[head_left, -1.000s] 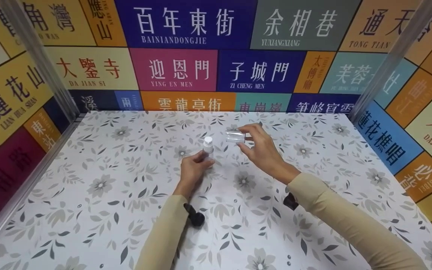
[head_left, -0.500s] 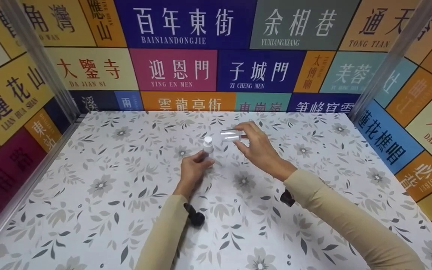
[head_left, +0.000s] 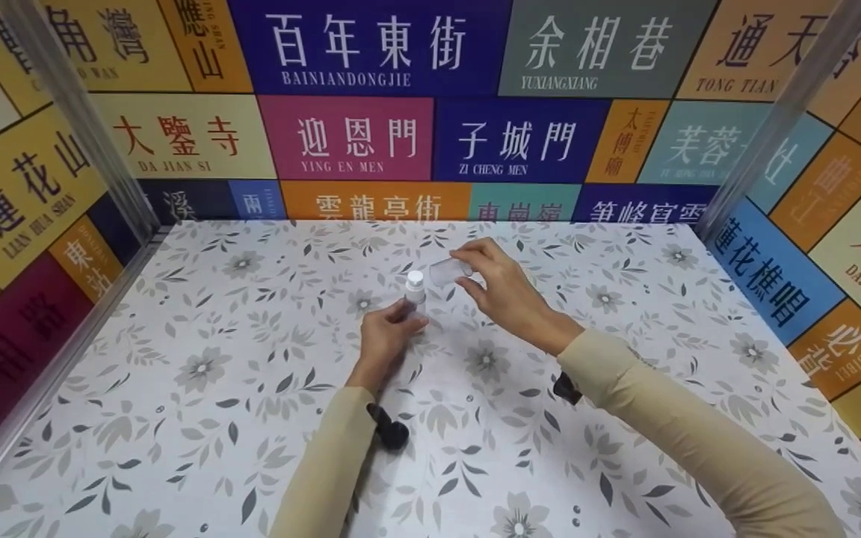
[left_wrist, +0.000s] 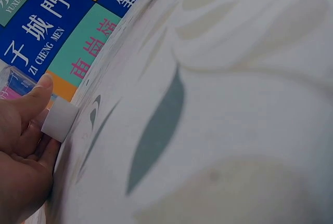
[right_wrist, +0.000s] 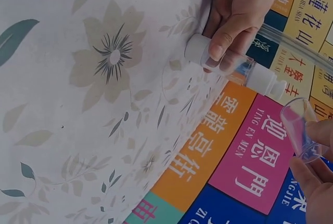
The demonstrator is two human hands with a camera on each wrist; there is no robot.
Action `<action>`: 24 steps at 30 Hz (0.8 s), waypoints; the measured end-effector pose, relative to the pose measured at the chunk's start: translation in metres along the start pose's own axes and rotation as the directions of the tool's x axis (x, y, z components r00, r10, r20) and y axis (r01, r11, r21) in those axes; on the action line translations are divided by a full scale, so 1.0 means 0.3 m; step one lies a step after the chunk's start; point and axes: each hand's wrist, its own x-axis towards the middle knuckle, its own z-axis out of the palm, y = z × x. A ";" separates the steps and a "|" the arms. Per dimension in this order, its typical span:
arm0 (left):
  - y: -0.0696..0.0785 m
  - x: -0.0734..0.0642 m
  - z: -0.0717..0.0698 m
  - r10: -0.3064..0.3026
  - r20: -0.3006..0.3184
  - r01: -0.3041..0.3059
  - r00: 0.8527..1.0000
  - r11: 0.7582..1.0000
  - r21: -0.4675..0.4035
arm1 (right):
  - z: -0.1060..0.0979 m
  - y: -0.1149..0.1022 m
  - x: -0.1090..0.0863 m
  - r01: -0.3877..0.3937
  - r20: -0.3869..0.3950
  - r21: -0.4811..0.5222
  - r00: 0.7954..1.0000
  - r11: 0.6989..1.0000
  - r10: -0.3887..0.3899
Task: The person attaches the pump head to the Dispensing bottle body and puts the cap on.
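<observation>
A small clear bottle (right_wrist: 240, 69) with a white pump top (head_left: 415, 282) and a white base (left_wrist: 61, 119) stands upright on the table. My left hand (head_left: 384, 342) grips it low, thumb and fingers around its sides. My right hand (head_left: 504, 288) pinches a clear cap (head_left: 447, 273) at its closed end, between thumb and fingers. The cap is held tilted in the air just right of the pump top, its open end toward it. In the right wrist view a gap shows between the cap and the pump top.
A white cloth with grey flowers and leaves covers the table (head_left: 199, 441). Colourful panels with large characters form the back wall (head_left: 356, 138) and both sides. Clear posts stand at the two back corners. A small black camera (head_left: 392, 435) sits at the left wrist.
My right hand has moved left with the clear cap, bringing it closer to the pump top. The cap has tipped from nearly level to open end lower. The left hand and bottle have stayed put.
</observation>
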 end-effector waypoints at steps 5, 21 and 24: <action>0.006 0.005 -0.002 0.000 -0.003 0.000 1.000 1.000 0.027 | 0.008 -0.005 0.014 0.005 0.017 -0.005 1.000 1.000 -0.005; -0.001 -0.004 -0.005 -0.012 0.016 0.012 1.000 1.000 -0.011 | 0.055 -0.023 0.054 0.054 0.055 -0.087 0.997 0.995 -0.049; 0.000 -0.002 -0.003 -0.003 0.021 0.005 1.000 0.998 -0.060 | 0.056 -0.028 0.067 0.077 0.059 -0.101 0.996 0.992 -0.071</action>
